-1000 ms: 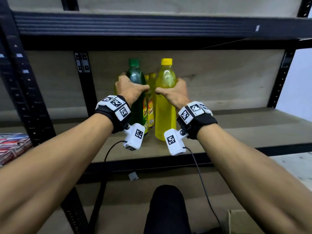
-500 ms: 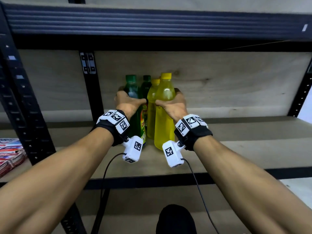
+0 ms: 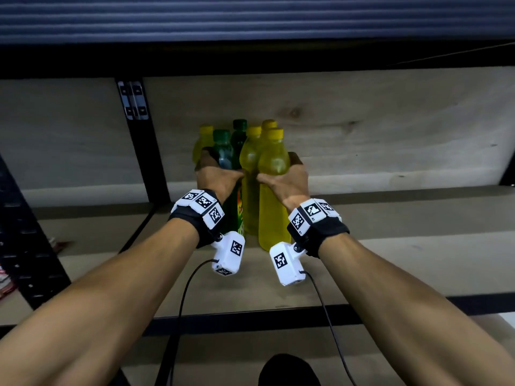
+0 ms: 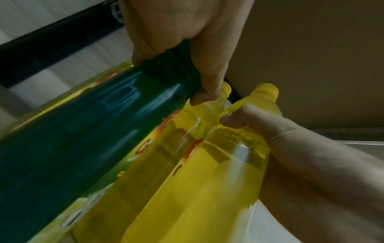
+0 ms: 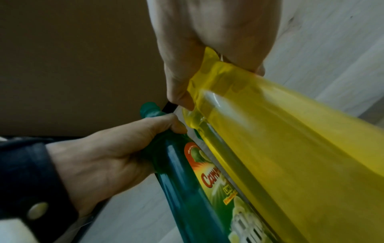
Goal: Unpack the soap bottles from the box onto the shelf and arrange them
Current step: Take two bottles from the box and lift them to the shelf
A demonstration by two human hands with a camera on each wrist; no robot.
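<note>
My left hand (image 3: 216,175) grips the neck of a green soap bottle (image 3: 223,156), and its fingers curl round it in the left wrist view (image 4: 176,49). My right hand (image 3: 284,182) grips the shoulder of a yellow soap bottle (image 3: 273,165), the front one of the group. Both bottles are upright, side by side, low over the wooden shelf board (image 3: 390,260). Behind them stand several more bottles: a yellow one (image 3: 204,135) at the left, a dark green one (image 3: 239,129) and two yellow ones (image 3: 269,124). The right wrist view shows the green bottle's label (image 5: 209,179) beside the yellow bottle (image 5: 290,148).
A black upright post (image 3: 145,151) stands left of the bottles. The upper shelf beam (image 3: 250,18) hangs low overhead. Red packages (image 3: 5,280) lie on the shelf at the far left. Bare board runs to the right of the bottles. The box is out of view.
Both hands have pushed their bottles deeper into the shelf, up against the group at the back. My head has dropped and come closer, so more bottles show behind.
</note>
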